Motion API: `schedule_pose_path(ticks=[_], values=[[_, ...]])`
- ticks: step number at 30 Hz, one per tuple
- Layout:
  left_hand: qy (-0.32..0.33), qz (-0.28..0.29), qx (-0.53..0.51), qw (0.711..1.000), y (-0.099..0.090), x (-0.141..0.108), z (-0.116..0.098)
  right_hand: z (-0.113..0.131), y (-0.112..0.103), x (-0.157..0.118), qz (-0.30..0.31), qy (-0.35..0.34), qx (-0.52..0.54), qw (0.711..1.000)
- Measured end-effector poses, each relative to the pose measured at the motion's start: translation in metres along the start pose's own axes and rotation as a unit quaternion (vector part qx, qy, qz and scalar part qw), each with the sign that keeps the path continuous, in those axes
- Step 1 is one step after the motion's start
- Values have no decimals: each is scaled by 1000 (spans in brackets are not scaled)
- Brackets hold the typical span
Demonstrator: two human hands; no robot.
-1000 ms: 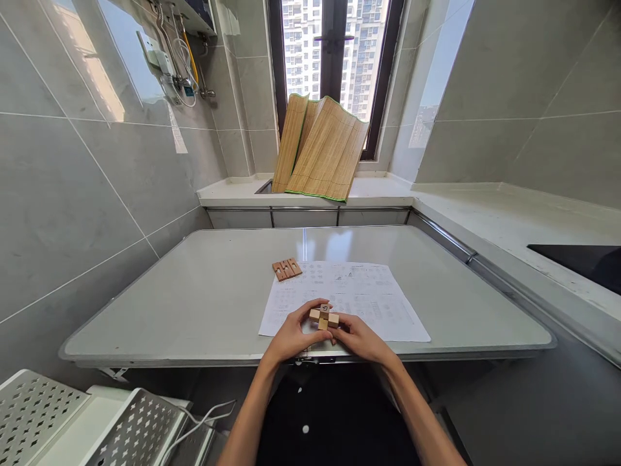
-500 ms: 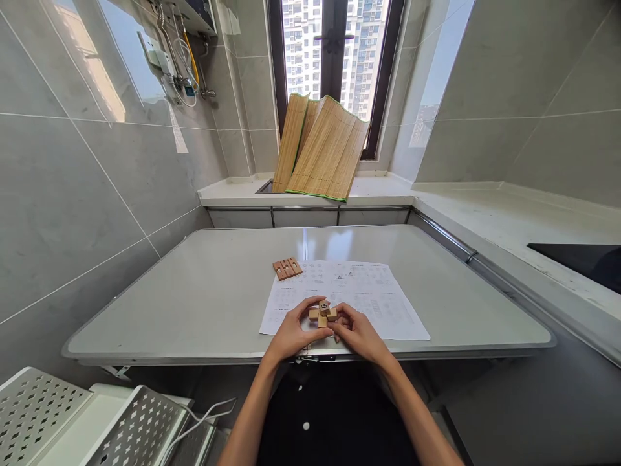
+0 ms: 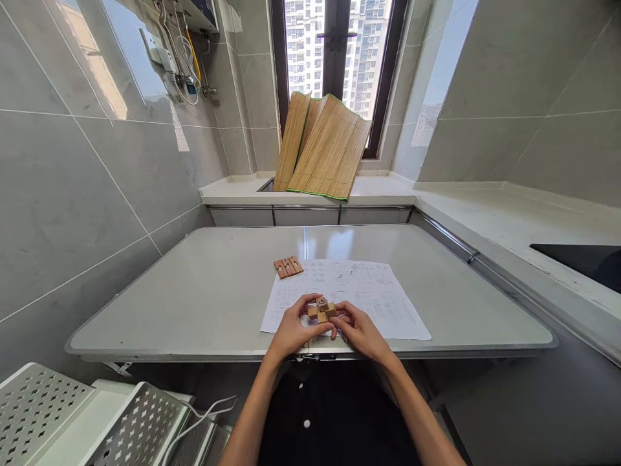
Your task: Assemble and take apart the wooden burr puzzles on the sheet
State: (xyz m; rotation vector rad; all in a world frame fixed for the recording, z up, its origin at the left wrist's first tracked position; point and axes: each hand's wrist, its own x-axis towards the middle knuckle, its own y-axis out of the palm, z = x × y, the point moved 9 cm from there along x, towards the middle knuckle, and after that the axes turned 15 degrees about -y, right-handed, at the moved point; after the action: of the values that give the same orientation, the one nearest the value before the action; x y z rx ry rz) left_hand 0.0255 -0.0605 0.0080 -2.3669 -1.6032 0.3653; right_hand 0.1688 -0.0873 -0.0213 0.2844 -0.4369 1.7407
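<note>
Between my two hands is a small wooden interlocking puzzle [image 3: 322, 315], made of several pale square-ended pieces that cross one another; its top block bears a dark mark. My left hand [image 3: 297, 327] grips it from the left, with a finger at the top block and the thumb along the lower front. My right hand [image 3: 356, 329] pinches it from the right, its other fingers curled beneath and partly hidden. Under the puzzle lies a white printed sheet [image 3: 383, 304] with rows of small drawings. On the sheet's far left corner rest flat, notched brown wooden pieces [image 3: 288, 266].
The white table [image 3: 184, 298] has a metal-trimmed front edge close to my body. Beyond it runs a white ledge [image 3: 233, 188] with a bamboo mat [image 3: 332, 149] leaning at the window. A white perforated rack [image 3: 136, 427] with a cable stands low at the left.
The wooden puzzle has turned and tilted slightly between my hands, its right block now sitting higher. Both hands keep their hold, and the view has shifted a little.
</note>
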Motion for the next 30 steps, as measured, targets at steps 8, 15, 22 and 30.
schedule_pose_path(ticks=[8,15,22,30], values=[[5,-19,24,1000,1,0,0,-3,-2,-2,-4,1,-6,1000],[26,-4,52,998,9,-5,-7,-5,-7,-1,-33,-26,1,999],[16,-128,125,984,-8,5,18,-21,-17,0,-101,-21,31,994],[31,-228,203,952,-17,6,24,-24,-16,-1,-99,-13,34,994]])
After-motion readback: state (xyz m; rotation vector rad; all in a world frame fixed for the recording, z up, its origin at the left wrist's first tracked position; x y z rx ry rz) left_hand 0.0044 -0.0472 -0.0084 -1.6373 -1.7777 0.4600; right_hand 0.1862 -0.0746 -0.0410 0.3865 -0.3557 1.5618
